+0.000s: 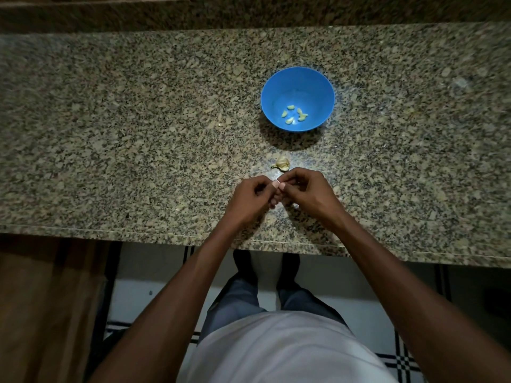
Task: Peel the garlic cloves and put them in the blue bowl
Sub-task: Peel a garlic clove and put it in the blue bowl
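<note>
Garlic clove hidden between pinched fingers (275, 184) of both hands, contents unclear.

speckled granite counter (138, 120), checkered floor tiles (401, 360)

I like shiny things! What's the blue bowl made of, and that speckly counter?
The blue bowl looks like plastic: one even bright colour, thin rim, soft dull sheen. It could be melamine; the picture can't settle that. The counter looks like polished granite: tan, grey and black flecks, with a faint glossy reflection near the bowl.
</note>
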### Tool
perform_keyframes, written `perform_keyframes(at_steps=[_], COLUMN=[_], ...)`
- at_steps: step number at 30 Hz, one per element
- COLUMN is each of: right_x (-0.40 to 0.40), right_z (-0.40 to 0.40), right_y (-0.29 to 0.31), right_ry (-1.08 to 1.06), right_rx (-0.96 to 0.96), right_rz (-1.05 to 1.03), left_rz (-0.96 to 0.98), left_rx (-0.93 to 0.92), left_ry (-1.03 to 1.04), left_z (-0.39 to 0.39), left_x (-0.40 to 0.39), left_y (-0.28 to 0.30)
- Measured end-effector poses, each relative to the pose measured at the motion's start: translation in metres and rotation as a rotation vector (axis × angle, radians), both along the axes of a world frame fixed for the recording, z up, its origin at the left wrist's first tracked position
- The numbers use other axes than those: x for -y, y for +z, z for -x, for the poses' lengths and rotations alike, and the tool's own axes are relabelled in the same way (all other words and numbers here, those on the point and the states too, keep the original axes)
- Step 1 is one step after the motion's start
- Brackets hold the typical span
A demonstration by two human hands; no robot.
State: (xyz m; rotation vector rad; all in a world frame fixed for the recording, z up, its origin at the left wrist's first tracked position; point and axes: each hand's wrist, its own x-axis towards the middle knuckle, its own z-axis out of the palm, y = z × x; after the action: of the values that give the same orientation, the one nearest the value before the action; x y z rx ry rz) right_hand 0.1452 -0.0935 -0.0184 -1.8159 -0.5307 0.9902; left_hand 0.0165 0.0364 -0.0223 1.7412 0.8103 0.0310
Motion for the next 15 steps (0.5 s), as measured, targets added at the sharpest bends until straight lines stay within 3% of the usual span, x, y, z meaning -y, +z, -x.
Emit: perform_keyframes(at_steps=[5, 12, 15], right_x=[0.0067, 0.0062, 0.0083], right_z=[-0.0007, -0.0044, -0.008], right_y=[0.0038, 0.0042, -0.0011], right_ry=[-0.038, -0.068, -0.015], right_rx=[-0.061, -0.091, -0.093], right_rz=[-0.092, -0.105, -0.062], left_rz=[0.252, 0.479, 0.452], left_rx=[0.105, 0.186, 0.152], left_ry=[0.258, 0.275, 0.198], left_z=[-0.0008, -0.005, -0.0051], left_x=[-0.0058, 0.0035, 0.0013], left_y=[-0.0002, 0.0022, -0.0047])
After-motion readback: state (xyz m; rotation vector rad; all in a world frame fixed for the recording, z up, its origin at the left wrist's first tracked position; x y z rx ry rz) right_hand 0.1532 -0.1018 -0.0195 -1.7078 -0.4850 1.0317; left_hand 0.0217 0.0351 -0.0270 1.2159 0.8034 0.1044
